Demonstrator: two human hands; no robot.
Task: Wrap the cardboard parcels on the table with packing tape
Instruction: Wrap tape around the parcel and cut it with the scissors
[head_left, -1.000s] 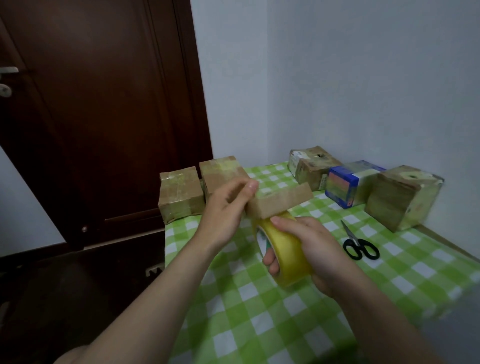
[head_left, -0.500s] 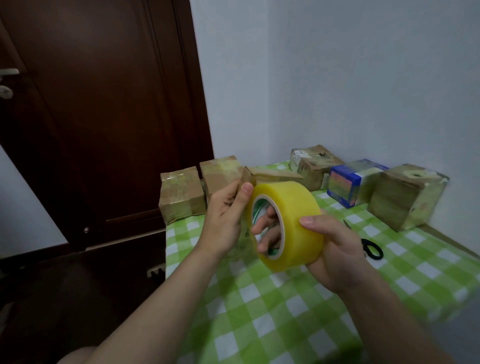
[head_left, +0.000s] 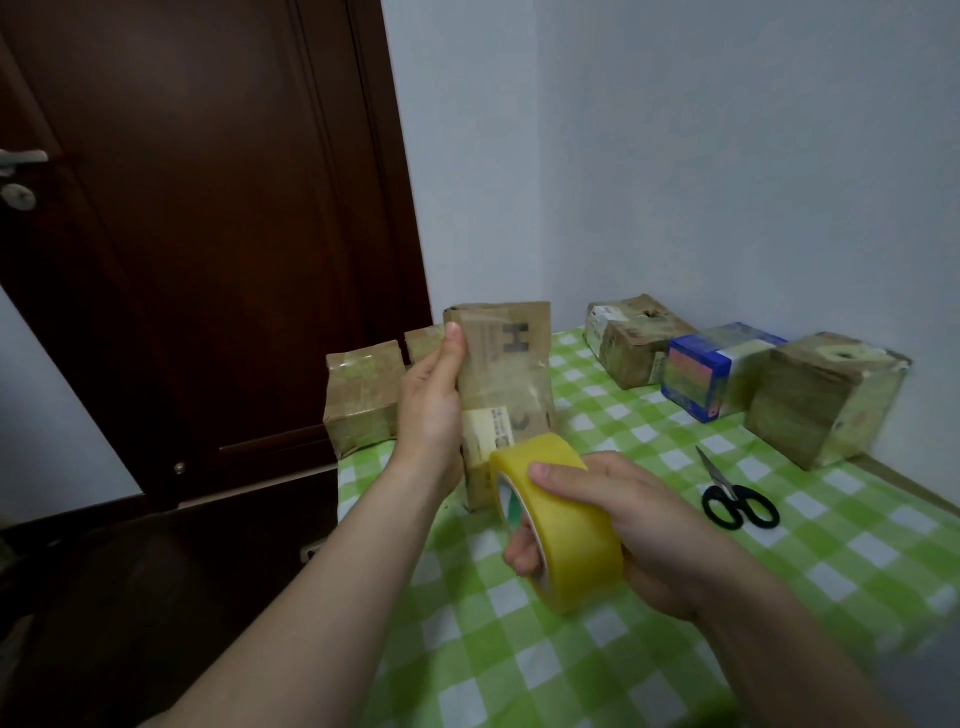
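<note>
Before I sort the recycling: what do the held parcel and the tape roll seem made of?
Parcel: matte brown cardboard with printed lettering, seemingly partly under shiny clear tape. Roll: smooth, slightly glossy, yellowish translucent film, probably plastic, wound thick.

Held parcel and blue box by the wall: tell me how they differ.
The held parcel is plain brown cardboard; the blue box is blue with a coloured panel. The held parcel stands upright in the left hand; the blue box rests on the table. Both look taped.

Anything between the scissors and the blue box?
Nothing. The head view shows only bare green-checked tablecloth between the scissors and the blue box.
</note>
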